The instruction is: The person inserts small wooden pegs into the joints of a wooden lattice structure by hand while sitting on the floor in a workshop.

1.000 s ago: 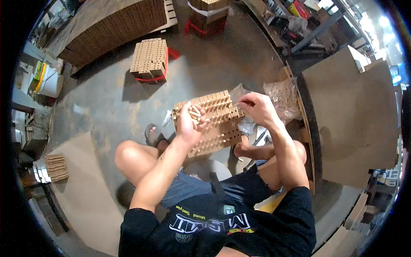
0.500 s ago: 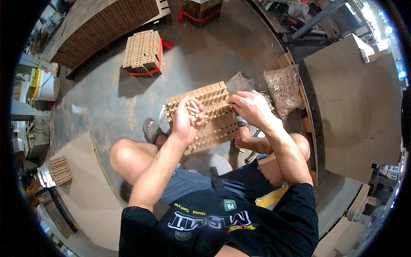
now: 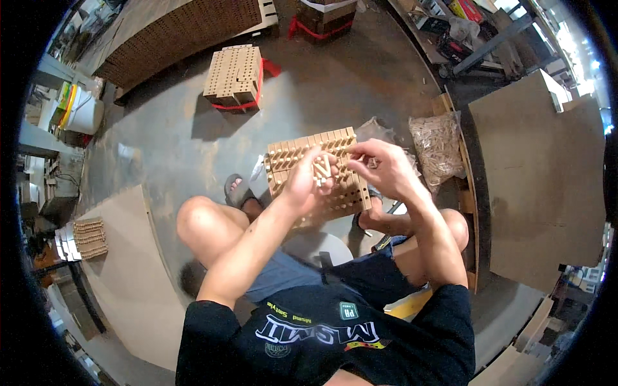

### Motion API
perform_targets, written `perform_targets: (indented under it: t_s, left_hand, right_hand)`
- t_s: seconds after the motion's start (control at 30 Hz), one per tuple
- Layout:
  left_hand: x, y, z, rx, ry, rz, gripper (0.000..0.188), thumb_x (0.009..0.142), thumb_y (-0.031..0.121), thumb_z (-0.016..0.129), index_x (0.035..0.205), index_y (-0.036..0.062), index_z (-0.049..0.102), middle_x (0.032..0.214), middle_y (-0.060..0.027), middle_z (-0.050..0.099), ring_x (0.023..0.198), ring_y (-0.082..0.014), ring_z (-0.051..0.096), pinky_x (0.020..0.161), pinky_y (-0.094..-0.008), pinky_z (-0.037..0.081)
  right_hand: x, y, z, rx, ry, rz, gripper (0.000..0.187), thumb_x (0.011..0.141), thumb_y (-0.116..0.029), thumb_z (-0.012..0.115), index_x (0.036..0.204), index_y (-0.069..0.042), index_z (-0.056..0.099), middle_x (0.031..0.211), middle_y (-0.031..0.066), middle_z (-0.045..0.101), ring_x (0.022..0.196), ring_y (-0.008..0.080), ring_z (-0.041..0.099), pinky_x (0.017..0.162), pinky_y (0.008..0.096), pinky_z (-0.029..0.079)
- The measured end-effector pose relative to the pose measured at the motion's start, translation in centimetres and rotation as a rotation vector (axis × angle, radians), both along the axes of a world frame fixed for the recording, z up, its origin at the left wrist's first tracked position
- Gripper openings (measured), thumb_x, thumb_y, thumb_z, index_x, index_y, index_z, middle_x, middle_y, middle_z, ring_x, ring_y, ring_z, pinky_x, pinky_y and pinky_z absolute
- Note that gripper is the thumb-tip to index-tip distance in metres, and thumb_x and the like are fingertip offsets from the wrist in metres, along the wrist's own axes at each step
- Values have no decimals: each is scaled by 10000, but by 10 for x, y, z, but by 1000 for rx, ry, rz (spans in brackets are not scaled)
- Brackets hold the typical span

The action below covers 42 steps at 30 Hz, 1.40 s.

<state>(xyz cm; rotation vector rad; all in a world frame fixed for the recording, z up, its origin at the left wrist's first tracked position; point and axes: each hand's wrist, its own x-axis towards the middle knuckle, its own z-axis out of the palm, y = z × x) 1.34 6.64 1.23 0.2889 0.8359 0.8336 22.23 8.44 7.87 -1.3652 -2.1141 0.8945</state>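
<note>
A bunch of short wooden dowels (image 3: pixel 322 168) lies cupped in my left hand (image 3: pixel 304 183), its fingers curled round them. It hovers over a block of drilled wooden pieces (image 3: pixel 315 140) standing between my knees. Rows of dowels stick up from the block's far part, while bare holes show along its near side. My right hand (image 3: pixel 386 166) is at the block's right edge, fingers bent toward the thumb in a pinch. Whatever lies between those fingertips is too small to make out.
A clear bag full of dowels (image 3: pixel 438 148) lies to the right, beside a large cardboard sheet (image 3: pixel 541 186). Ahead on the floor stands a drilled block tied with red strap (image 3: pixel 233 80). Left are a white bucket (image 3: pixel 85 112) and another flat board (image 3: pixel 129 257).
The whole view has shifted, so the scene sits further right and lower. My left hand has moved right across the block, closer to my right hand, whose fingers have drawn back slightly.
</note>
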Motion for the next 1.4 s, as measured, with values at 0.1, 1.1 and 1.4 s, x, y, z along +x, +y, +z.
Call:
perform_targets:
  t_s: [0.1, 1.1, 1.4]
  left_hand:
    - [9, -1, 5, -70, 69, 7, 321, 1063, 416, 467, 1026, 156, 650, 794, 35, 660, 584, -59, 574, 467, -222, 424]
    - [13, 0, 9, 43, 190, -73, 318, 1068, 380, 466, 1061, 106, 629, 771, 19, 633, 562, -70, 576, 437, -215, 397]
    - [11, -3, -2, 175, 285, -105, 237, 1067, 273, 458, 1065, 105, 626, 792, 10, 609, 582, -75, 584, 456, -201, 416]
  right_hand:
    - [-23, -5, 1, -51, -18, 52, 296, 881, -253, 754, 1158, -154, 725, 1035, 125, 668, 933, 318, 682, 799, 415, 556]
    - [-10, -1, -9, -161, 104, 49, 224, 864, -183, 768, 1033, -44, 726, 1062, 154, 675, 1020, 288, 681, 883, 387, 542]
    - [-18, -4, -2, -354, -16, -34, 307, 879, -286, 754, 1096, -71, 728, 1006, 172, 710, 917, 271, 713, 812, 373, 560]
